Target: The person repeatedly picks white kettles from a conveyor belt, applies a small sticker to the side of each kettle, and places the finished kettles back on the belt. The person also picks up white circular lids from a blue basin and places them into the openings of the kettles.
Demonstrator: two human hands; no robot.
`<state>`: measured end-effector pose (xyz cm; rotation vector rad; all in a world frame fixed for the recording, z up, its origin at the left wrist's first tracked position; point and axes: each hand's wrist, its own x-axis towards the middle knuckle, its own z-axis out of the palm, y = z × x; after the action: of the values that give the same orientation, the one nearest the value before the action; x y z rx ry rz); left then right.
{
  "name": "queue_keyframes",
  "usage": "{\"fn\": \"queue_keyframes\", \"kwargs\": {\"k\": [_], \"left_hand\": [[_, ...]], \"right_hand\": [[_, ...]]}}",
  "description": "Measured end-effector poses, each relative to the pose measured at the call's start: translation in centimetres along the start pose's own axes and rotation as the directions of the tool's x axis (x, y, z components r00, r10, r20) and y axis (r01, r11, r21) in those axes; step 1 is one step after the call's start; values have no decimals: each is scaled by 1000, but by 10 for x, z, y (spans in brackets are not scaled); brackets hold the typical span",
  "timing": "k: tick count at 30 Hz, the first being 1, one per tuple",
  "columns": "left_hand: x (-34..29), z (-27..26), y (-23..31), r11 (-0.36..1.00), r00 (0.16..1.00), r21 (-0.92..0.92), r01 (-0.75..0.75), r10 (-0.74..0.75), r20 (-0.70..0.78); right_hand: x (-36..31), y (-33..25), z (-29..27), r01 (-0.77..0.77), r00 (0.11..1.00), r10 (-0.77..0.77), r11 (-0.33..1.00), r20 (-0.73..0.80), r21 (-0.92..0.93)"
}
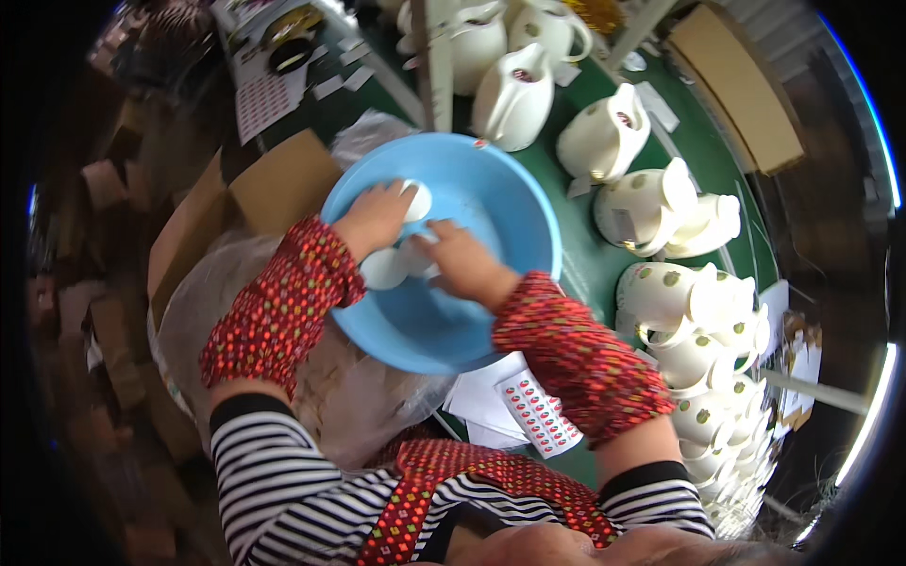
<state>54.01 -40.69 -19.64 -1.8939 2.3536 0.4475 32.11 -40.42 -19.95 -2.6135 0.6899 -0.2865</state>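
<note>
Both hands are inside a round light-blue plastic basin point(434, 344). My left hand point(376, 219) is at its left side, fingers closed on the edge of a white round disc point(416, 201). Toward the basin's middle, my right hand point(464, 264) has its thumb and fingers on a second white disc point(415, 257), slightly blurred. Another white round disc point(382, 271) lies beside that one, below my left wrist, partly overlapped. Whether these are lids or flat plates I cannot make out. Red patterned sleeve covers are on both forearms.
White jugs point(514, 99) stand and lie on the green table point(590, 250), with several more rows point(698, 358) down the right. An open cardboard box point(283, 179) with a clear plastic bag point(226, 311) is left of the basin. A sticker sheet point(538, 410) lies in front of it.
</note>
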Motion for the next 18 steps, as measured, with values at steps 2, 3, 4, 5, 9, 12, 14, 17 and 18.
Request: {"fn": "queue_keyframes", "kwargs": {"k": [2,3,4,5,9,12,14,17,18], "left_hand": [[-8,8,-10,1000,984,-7,-22,23,178],[-10,15,-11,1000,986,24,-5,1,167],[-3,14,-1,994,988,104,-24,8,154],[2,29,-5,980,994,191,-62,43,102],[6,28,3,966,996,247,-74,59,69],[20,31,5,985,994,169,-43,25,107],[22,29,3,989,994,142,-35,20,111],[24,30,6,991,993,132,15,-31,117],[28,37,5,994,997,104,32,-39,73]], "right_hand": [[28,-5,52,-4,994,6,1000,112,-19],[34,-3,73,15,992,-14,1000,122,-10],[33,5,81,-48,994,49,999,101,-18],[31,8,85,-90,992,91,996,86,-10],[17,12,64,-162,951,182,982,252,-97],[-1,14,-12,-325,874,251,938,415,119],[-19,35,-51,-276,961,240,878,139,391],[-30,76,-132,-226,923,316,907,-218,355],[-36,94,-154,-313,858,429,873,-282,375]]}}
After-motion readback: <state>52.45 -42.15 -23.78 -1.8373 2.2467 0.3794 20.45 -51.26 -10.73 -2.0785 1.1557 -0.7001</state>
